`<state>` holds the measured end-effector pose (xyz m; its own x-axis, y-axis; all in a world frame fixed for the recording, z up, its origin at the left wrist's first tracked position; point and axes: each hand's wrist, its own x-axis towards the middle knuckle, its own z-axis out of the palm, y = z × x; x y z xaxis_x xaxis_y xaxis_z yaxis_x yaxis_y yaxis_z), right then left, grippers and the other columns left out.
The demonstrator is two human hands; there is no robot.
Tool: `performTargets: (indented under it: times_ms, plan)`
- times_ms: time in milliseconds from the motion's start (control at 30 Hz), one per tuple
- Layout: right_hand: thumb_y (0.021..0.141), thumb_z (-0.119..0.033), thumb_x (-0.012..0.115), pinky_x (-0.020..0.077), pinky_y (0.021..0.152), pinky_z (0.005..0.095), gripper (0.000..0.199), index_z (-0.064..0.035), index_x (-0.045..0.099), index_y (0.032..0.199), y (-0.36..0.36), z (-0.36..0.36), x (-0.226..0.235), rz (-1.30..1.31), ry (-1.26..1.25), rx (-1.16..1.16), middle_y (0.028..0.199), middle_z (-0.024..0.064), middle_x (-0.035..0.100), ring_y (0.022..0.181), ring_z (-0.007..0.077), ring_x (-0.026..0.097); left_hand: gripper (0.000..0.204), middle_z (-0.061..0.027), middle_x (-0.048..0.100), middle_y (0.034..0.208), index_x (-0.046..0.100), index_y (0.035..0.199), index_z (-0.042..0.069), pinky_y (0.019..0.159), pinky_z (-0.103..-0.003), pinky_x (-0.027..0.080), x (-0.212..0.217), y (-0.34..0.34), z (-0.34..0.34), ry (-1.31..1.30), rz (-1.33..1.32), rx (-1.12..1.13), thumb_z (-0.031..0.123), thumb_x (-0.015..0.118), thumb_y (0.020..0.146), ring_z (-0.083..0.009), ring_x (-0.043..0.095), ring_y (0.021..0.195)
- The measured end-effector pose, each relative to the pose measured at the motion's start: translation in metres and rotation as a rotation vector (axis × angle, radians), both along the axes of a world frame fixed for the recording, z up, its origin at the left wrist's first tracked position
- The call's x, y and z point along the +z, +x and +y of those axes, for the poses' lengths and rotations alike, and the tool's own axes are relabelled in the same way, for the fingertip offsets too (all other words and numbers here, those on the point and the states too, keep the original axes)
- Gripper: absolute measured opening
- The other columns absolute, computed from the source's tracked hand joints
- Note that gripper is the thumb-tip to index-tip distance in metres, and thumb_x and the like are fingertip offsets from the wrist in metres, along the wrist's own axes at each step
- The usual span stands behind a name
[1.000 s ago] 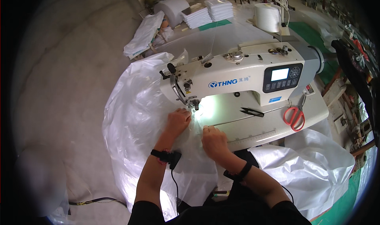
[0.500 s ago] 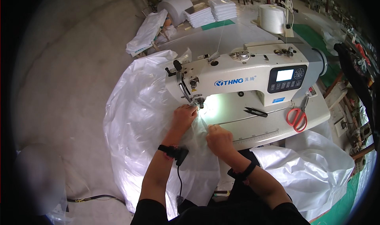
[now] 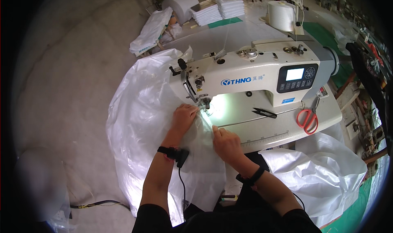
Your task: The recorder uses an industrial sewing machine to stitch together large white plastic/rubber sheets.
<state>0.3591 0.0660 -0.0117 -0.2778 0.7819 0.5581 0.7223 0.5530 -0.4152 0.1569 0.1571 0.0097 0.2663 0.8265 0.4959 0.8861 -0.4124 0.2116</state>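
Note:
A white sewing machine (image 3: 245, 73) stands in front of me, its lamp lighting the needle area. A large, translucent white plastic sheet (image 3: 139, 110) drapes down left of the machine, its edge running under the presser foot (image 3: 206, 104). Just left of the foot, my left hand (image 3: 185, 117) is closed on the sheet with bent fingers. My right hand (image 3: 227, 143) pinches the sheet's edge, nearer to me at the front of the machine bed. Both wrists wear black bands, and the left one carries a small black device (image 3: 182, 157) with a cable.
Black thread snips (image 3: 265, 113) and red-handled scissors (image 3: 308, 119) lie on the machine bed. More white sheeting (image 3: 315, 179) hangs at the lower right. Behind the machine are a thread cone (image 3: 281, 16), folded white stacks (image 3: 217, 10) and a white roll (image 3: 180, 5).
My left hand has slid a little left and away from me, off the spot beside the needle. The right hand has barely moved and keeps its pinch on the sheet.

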Motion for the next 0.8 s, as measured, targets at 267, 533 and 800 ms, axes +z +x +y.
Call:
performTargets:
  times_ms: [267,533,800]
  plan:
    - [0.075,-0.008,0.053,0.0444,0.053,0.034,0.026,-0.0013,0.059,0.1,0.0,-0.02,0.0,-0.171,-0.047,0.0,0.068,0.0064,0.056,0.058,0.022,0.058,0.016,-0.0123,0.062,0.097,0.066,0.09,0.003,0.079,-0.04,0.046,-0.013,0.007,-0.004,0.005,-0.125,-0.103,0.014,0.06,0.08,-0.0321,0.058,0.086]
    - [0.076,-0.006,0.051,0.0475,0.05,0.0366,0.027,-0.0003,0.059,0.102,-0.004,-0.016,0.006,-0.11,-0.121,0.024,0.067,0.0094,0.059,0.056,0.0256,0.061,0.02,-0.0186,0.061,0.098,0.063,0.095,0.003,0.081,-0.045,0.045,-0.009,-0.01,0.039,-0.06,0.09,-0.176,0.015,0.059,0.079,-0.0364,0.058,0.088]
    - [0.076,-0.007,0.052,0.0467,0.047,0.0352,0.033,0.0019,0.058,0.108,-0.007,-0.025,0.003,-0.147,-0.135,-0.006,0.064,0.0087,0.06,0.052,0.0242,0.06,0.029,-0.0176,0.061,0.103,0.057,0.108,0.003,0.085,-0.04,0.045,-0.035,-0.012,0.047,-0.216,-0.122,-0.188,0.018,0.058,0.083,-0.0368,0.057,0.096]
